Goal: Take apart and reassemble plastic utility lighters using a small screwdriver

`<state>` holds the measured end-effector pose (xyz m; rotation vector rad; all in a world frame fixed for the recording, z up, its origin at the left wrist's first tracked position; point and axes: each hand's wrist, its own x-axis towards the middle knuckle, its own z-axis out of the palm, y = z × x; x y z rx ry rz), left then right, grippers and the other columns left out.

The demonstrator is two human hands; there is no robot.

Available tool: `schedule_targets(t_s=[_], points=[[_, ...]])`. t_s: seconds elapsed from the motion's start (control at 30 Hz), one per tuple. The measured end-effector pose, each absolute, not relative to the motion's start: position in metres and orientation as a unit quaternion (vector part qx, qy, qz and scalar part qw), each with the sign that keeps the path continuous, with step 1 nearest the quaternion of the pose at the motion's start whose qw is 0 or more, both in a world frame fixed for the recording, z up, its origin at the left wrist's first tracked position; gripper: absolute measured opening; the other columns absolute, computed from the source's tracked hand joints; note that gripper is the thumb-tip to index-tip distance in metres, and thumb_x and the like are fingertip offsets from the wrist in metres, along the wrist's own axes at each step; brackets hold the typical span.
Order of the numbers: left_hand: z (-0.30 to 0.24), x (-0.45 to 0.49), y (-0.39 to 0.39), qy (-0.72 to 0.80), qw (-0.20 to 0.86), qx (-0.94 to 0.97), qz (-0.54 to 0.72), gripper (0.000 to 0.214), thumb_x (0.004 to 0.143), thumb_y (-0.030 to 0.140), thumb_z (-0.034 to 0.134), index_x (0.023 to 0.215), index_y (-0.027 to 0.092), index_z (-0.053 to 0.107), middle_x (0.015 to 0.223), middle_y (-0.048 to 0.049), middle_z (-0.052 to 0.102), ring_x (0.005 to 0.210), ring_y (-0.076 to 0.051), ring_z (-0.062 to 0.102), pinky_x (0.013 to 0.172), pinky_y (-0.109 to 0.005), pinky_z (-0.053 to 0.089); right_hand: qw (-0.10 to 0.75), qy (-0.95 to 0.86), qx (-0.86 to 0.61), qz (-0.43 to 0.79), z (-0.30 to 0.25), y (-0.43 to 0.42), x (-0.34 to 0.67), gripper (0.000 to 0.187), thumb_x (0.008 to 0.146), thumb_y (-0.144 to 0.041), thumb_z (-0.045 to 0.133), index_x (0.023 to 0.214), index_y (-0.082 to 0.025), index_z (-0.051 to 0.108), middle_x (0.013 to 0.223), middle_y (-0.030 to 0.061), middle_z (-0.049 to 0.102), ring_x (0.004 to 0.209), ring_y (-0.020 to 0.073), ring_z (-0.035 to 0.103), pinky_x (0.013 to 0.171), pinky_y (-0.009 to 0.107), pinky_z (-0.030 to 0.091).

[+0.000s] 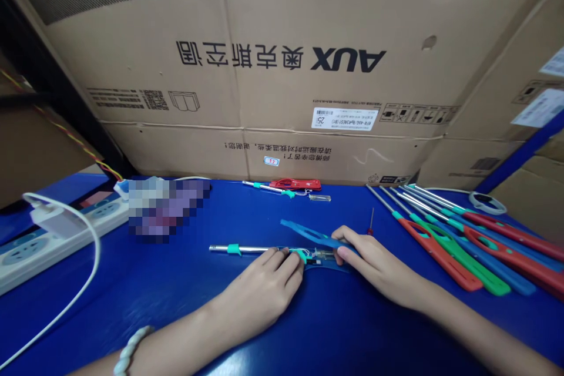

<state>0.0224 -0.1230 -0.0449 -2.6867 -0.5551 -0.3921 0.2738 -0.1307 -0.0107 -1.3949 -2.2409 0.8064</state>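
Observation:
A long-nosed utility lighter point(227, 248) lies opened on the blue table, its silver tube pointing left and a green collar around the tube. My left hand point(268, 285) has its fingers curled down on the lighter's body, by the green trigger point(302, 255) and thin white wires. My right hand point(374, 258) grips a loose blue half of the lighter's casing point(308, 234), tilted up above the body with its narrow end toward the left. Under the right fingers, a clear fuel tank point(325, 254) shows in part; the lower blue casing is mostly hidden by my hands.
Behind my hands lies another opened lighter with red casing point(295, 184). A small red-handled screwdriver point(371, 224) lies nearby. Several assembled lighters point(440, 255) fan out at right. At left are a white power strip point(66, 235) and cable. A large cardboard box point(264, 88) blocks the back.

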Motion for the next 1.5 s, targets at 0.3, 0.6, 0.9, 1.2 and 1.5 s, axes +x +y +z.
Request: schedule_targets(t_s=[0.3,0.6,0.9,1.2,1.5], points=[[-0.043,0.025,-0.127,-0.198,0.201,-0.950,-0.131,0.028,0.088,0.009,0.046,0.112,0.004,0.059,0.113,-0.0163,0.061,0.097,-0.028,0.061,0.088,-0.039,0.049,0.192,-0.810,-0.496,0.246,-0.017,-0.132,0.265,0.019,0.100,-0.037,0.035,0.106,-0.024,0.047,0.102,0.0050,0.061,0.096,0.0210,0.059,0.085,0.034,0.043],[-0.052,0.027,-0.133,-0.222,0.212,-0.943,-0.125,0.035,0.089,0.013,0.051,0.122,0.000,0.053,0.121,-0.0199,0.057,0.109,-0.035,0.057,0.094,-0.043,0.044,0.209,-0.790,-0.508,0.272,-0.013,-0.131,0.264,0.019,0.100,-0.038,0.035,0.100,-0.023,0.046,0.088,0.0013,0.061,0.082,0.0186,0.059,0.076,0.031,0.043],[-0.053,0.026,-0.135,-0.224,0.235,-0.936,-0.138,0.032,0.091,0.013,0.047,0.120,0.002,0.055,0.117,-0.0171,0.060,0.109,-0.032,0.058,0.096,-0.041,0.041,0.280,-0.754,-0.498,0.324,-0.014,-0.124,0.268,0.020,0.097,-0.040,0.041,0.096,-0.022,0.050,0.082,-0.0008,0.061,0.078,0.0171,0.058,0.074,0.028,0.043],[-0.050,0.027,-0.142,-0.238,0.216,-0.940,-0.115,0.042,0.090,0.022,0.051,0.129,0.005,0.050,0.124,-0.0158,0.056,0.116,-0.036,0.053,0.100,-0.045,0.035,0.243,-0.794,-0.499,0.248,-0.020,-0.126,0.271,0.019,0.098,-0.035,0.042,0.102,-0.022,0.055,0.102,0.0046,0.055,0.100,0.0205,0.053,0.090,0.035,0.040],[-0.048,0.031,-0.152,-0.279,0.170,-0.938,-0.117,0.041,0.098,0.039,0.043,0.130,0.013,0.049,0.124,-0.0135,0.056,0.117,-0.035,0.051,0.101,-0.049,0.031,0.213,-0.799,-0.519,0.215,-0.029,-0.131,0.266,0.016,0.099,-0.034,0.041,0.104,-0.024,0.053,0.105,0.0044,0.055,0.106,0.0218,0.050,0.101,0.044,0.033]])
